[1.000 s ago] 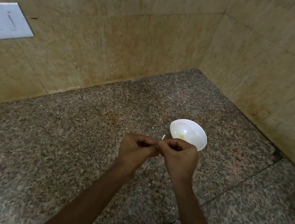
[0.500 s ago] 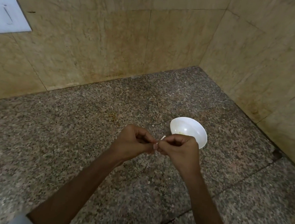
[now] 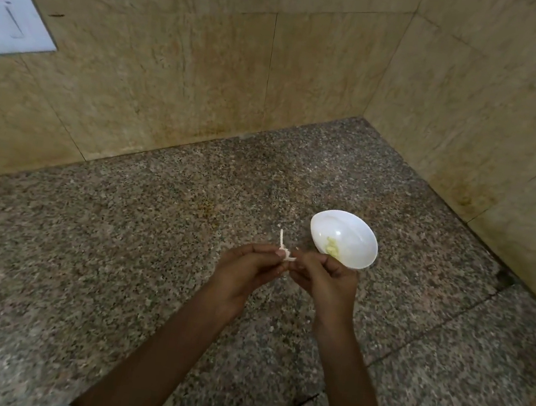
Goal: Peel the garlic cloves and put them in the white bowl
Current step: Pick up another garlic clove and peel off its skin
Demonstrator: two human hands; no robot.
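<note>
Both left hand [image 3: 245, 270] and right hand [image 3: 324, 281] tight on garlic clove [image 3: 288, 258] over speckled granite counter [image 3: 113, 267], beige walls [image 3: 209, 74].

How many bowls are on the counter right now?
1. The white bowl sits on the granite counter, just beyond the right hand, with pale garlic pieces inside. No other bowl shows; beyond the frame I cannot tell.

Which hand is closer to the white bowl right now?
The right hand, holding the garlic clove next to the white bowl; the left hand, pinching the peel strip, is farther from it.
</note>
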